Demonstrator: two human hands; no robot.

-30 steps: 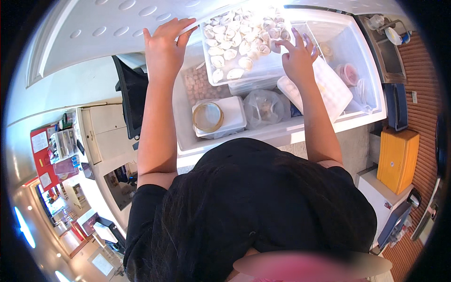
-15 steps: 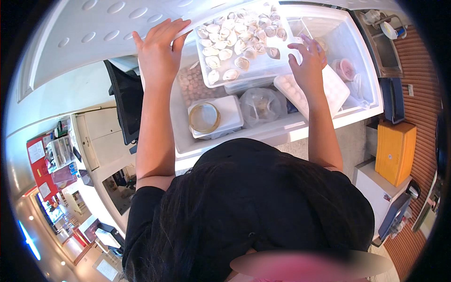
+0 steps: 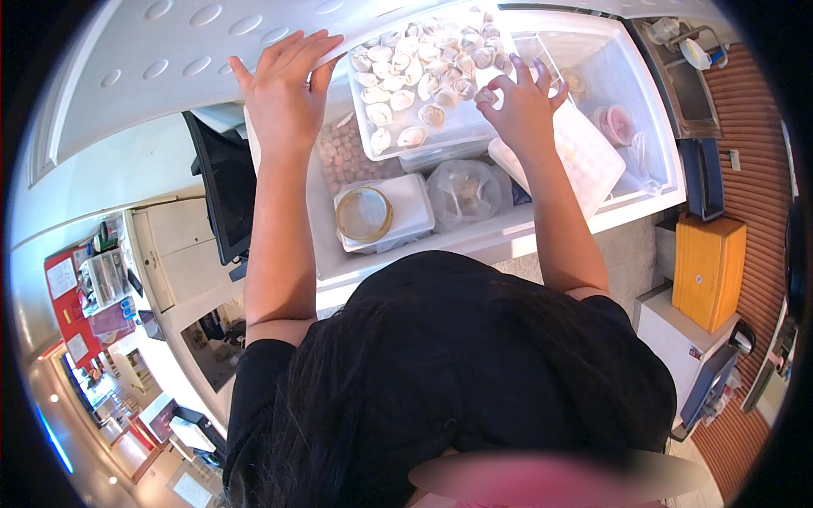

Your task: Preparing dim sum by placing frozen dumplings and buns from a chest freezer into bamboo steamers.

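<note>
An open chest freezer holds a translucent tray of pale folded dumplings across its top. My left hand is up at the freezer lid, fingers over its edge. My right hand reaches over the tray's right part, thumb and forefinger closed on a dumpling, other fingers raised. Under my right wrist lies a tilted white egg-tray-like container. Below the tray are a bag of small brown pieces, a white box with a round lid and a knotted plastic bag.
A metal sink stands right of the freezer, with a dark blue bin, a yellow box and a white appliance. A black screen-like object and a white cabinet stand at the left.
My right hand drew back from the dumplings with fingers apart, then moved left and pinched one. My left hand stays at the lid, shifted slightly left in the picture.
</note>
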